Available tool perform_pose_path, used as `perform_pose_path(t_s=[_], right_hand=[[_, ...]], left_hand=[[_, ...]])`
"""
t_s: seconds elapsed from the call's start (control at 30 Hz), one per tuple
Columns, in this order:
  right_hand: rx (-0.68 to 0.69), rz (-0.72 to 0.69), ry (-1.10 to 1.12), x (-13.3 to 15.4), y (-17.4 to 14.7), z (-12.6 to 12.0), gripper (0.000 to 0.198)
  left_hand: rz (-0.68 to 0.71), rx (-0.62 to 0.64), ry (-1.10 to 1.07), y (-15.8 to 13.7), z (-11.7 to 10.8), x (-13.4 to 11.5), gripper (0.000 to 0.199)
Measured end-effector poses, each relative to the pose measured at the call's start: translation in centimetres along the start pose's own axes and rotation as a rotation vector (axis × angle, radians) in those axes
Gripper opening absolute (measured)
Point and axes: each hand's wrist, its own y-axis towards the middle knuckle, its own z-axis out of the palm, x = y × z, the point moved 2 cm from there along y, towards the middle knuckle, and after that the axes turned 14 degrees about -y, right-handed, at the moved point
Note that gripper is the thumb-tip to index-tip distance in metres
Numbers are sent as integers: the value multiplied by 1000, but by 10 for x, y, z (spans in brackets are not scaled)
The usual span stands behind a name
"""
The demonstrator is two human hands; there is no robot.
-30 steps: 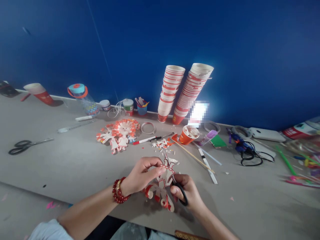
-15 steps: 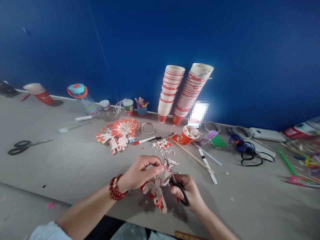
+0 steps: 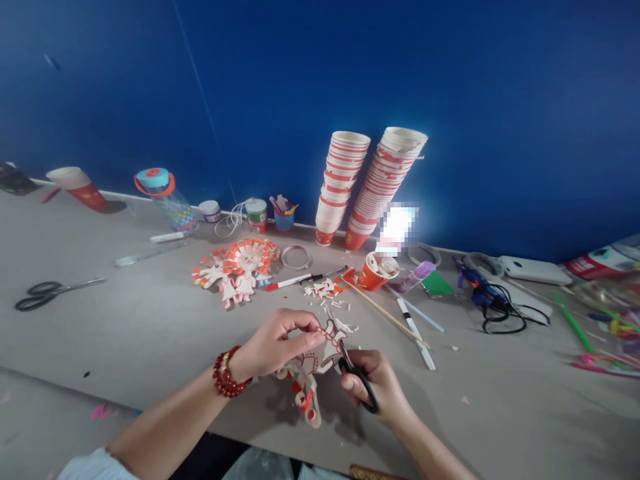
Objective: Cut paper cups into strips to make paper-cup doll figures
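Observation:
My left hand (image 3: 280,343) pinches a white paper cutout (image 3: 314,362) drawn with red outlines, just above the table. Curled red-and-white paper strips (image 3: 306,403) hang from its lower end. My right hand (image 3: 375,383) grips black-handled scissors (image 3: 357,377), fingers in the loops. The blades point up and left and meet the right edge of the cutout; how far they are open is hard to tell. White paper scraps (image 3: 325,290) lie beyond my hands. Finished-looking paper figures (image 3: 245,267) with orange-and-white fringes lie farther left.
Two tall stacks of paper cups (image 3: 343,187) lean by the blue wall. An orange paper cup (image 3: 377,272) holds scraps. A second pair of scissors (image 3: 55,290) lies far left. A wooden stick (image 3: 383,308), a white marker (image 3: 417,337) and a blue glue gun (image 3: 480,283) are to the right.
My left hand and the cutout have shifted slightly left, and the hanging strips have swung left. The scissor blades now show more, along the cutout's right edge. My right hand stays nearly in place.

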Motion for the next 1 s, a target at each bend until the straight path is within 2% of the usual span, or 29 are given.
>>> perform_pose_path(t_s=[0.27,0.47,0.63,1.0], right_hand=[[31,30,7,-3,-1,-3,63],[55,57,13,-5,0,-5,64],[114,88,47,-8,-1,-6,63],[163,58,66,-10,-2,-4,62]], left_hand=[[-40,24,14,0,-8,-3,24],[-25,64,101,0,-14,-10,23],[-47,95,105,1,-16,-9,25],[-115,159,96,1,-14,-4,26]])
